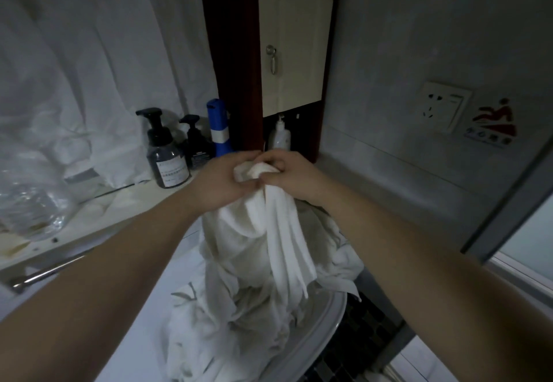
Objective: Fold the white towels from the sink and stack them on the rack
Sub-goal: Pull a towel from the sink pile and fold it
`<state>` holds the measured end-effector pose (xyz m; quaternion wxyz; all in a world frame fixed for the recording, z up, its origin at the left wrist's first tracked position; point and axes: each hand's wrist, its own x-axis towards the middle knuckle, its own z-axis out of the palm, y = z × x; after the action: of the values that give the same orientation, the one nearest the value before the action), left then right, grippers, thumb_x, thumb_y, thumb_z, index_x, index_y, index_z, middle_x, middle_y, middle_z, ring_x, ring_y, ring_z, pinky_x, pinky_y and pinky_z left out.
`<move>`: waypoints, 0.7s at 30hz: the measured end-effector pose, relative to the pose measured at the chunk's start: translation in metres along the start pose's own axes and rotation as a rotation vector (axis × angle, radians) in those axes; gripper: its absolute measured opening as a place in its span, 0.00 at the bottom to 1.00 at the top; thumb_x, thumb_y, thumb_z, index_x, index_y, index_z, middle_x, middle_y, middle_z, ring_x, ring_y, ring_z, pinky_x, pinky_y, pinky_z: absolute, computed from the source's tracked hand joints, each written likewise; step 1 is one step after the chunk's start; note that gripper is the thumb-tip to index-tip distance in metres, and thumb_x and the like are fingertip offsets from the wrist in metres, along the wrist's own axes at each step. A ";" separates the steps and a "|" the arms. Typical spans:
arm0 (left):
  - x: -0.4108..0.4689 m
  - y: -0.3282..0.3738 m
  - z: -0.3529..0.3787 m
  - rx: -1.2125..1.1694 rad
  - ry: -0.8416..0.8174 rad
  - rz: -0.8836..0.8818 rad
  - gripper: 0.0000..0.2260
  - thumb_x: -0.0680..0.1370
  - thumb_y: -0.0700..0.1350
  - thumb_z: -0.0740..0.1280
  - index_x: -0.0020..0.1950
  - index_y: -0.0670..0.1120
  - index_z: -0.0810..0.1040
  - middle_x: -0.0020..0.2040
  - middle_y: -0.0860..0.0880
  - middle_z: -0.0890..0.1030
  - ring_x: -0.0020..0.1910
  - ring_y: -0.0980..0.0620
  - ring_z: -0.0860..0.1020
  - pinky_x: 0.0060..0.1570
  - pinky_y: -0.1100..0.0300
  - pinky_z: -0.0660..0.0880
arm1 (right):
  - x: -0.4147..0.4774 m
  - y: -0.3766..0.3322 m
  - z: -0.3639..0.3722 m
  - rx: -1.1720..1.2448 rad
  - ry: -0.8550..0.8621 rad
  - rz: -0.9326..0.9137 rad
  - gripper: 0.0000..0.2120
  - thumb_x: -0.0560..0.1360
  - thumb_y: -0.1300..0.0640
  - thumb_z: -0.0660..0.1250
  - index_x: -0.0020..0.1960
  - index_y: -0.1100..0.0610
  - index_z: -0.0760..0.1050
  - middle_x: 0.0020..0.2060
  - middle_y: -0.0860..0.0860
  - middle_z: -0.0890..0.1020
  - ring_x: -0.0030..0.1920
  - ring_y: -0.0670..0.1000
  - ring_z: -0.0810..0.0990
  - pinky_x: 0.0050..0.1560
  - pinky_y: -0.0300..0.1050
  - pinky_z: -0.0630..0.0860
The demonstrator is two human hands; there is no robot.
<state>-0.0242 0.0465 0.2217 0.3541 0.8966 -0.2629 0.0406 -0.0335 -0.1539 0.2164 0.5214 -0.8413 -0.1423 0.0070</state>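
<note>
Item: crumpled white cotton towel, lifted from white basin sink.
Both hands, left hand and right hand, pinch 1 bunched end; best find corners, spread flat.

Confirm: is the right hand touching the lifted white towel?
Touching. The head view shows the right hand gripping the bunched top of the white towel, with no gap between them.

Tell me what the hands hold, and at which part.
The left hand and the right hand together pinch a white towel by its bunched top edge.
</note>
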 end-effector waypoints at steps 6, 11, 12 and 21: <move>0.010 -0.005 -0.010 0.078 0.074 -0.057 0.07 0.77 0.52 0.71 0.46 0.67 0.79 0.43 0.69 0.78 0.45 0.72 0.76 0.43 0.77 0.66 | -0.007 0.008 -0.011 -0.167 -0.048 0.035 0.17 0.72 0.57 0.75 0.58 0.48 0.76 0.49 0.47 0.82 0.48 0.45 0.81 0.43 0.36 0.74; 0.008 -0.031 -0.010 0.154 0.224 -0.188 0.09 0.79 0.53 0.69 0.56 0.52 0.83 0.52 0.51 0.82 0.50 0.54 0.76 0.50 0.60 0.68 | -0.016 0.024 -0.018 -0.396 -0.076 0.083 0.12 0.72 0.54 0.70 0.56 0.49 0.77 0.49 0.46 0.81 0.48 0.46 0.80 0.41 0.39 0.75; 0.006 -0.036 -0.009 0.181 0.249 -0.204 0.10 0.79 0.52 0.68 0.57 0.50 0.83 0.52 0.50 0.83 0.50 0.52 0.77 0.50 0.59 0.67 | -0.017 0.026 -0.021 -0.436 -0.097 0.095 0.12 0.73 0.54 0.70 0.56 0.49 0.76 0.49 0.47 0.81 0.48 0.47 0.80 0.43 0.40 0.76; -0.006 -0.060 -0.020 0.162 0.451 -0.396 0.11 0.79 0.49 0.66 0.60 0.50 0.82 0.55 0.45 0.84 0.56 0.42 0.80 0.52 0.57 0.71 | -0.026 0.063 -0.036 -0.765 0.060 0.308 0.14 0.82 0.59 0.57 0.62 0.57 0.77 0.60 0.56 0.80 0.59 0.58 0.79 0.49 0.42 0.71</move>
<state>0.0025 0.0992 0.1986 0.3319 0.9240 0.0060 0.1896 -0.0382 -0.2179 0.1737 0.1677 -0.9858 0.0083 0.0072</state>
